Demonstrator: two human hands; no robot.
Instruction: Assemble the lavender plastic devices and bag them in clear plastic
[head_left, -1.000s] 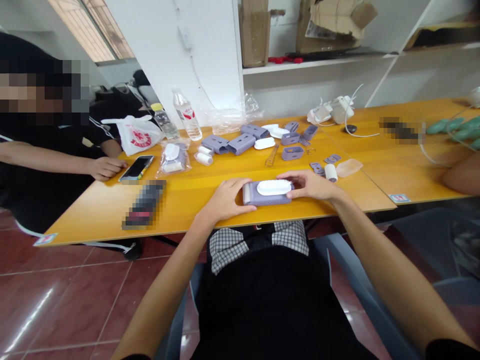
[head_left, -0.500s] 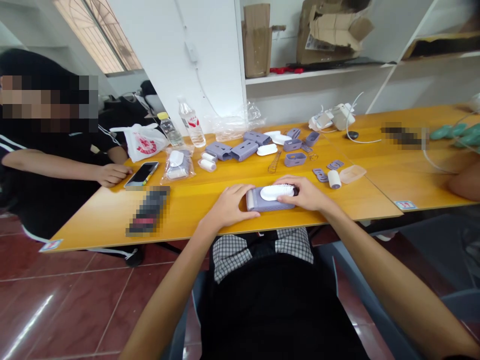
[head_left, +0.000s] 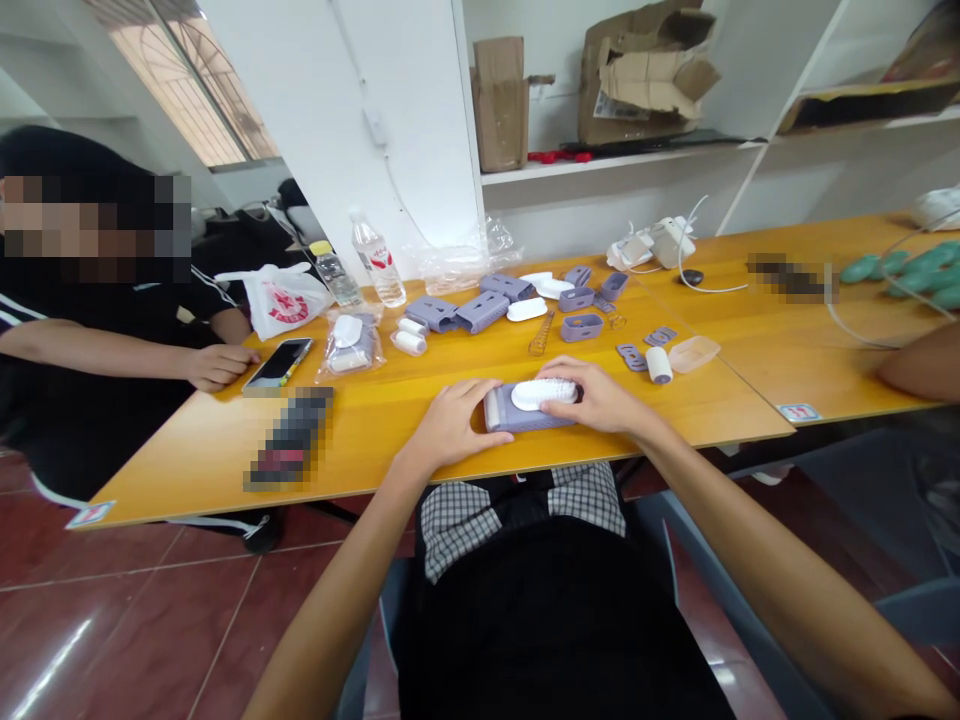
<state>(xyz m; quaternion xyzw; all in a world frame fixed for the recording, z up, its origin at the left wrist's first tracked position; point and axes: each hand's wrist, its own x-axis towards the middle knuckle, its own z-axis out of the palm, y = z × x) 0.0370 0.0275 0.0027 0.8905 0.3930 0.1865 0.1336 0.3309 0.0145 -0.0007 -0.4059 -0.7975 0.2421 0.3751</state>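
Observation:
A purple plastic case [head_left: 525, 415] with a white oval brush piece [head_left: 541, 393] on top lies near the front edge of the orange table [head_left: 375, 420]. My left hand [head_left: 453, 421] grips its left end, fingers curled around it. My right hand [head_left: 600, 395] holds the right end, fingers bent over the white piece. Behind lie several loose purple housings [head_left: 480, 312], white rollers [head_left: 409, 342], a spring [head_left: 540, 335] and a white roller [head_left: 658, 364].
A person in black sits at the left, a hand [head_left: 217, 365] beside a phone [head_left: 279, 363]. Two water bottles [head_left: 376, 260], a white plastic bag [head_left: 281, 296] and a bagged part [head_left: 349, 340] stand behind. Another person's arm [head_left: 919, 365] rests at the right. Cardboard boxes [head_left: 645, 75] sit on shelves.
The view has shifted slightly. Both hands stay on the purple case, and my right fingers have curled a little further over the white piece.

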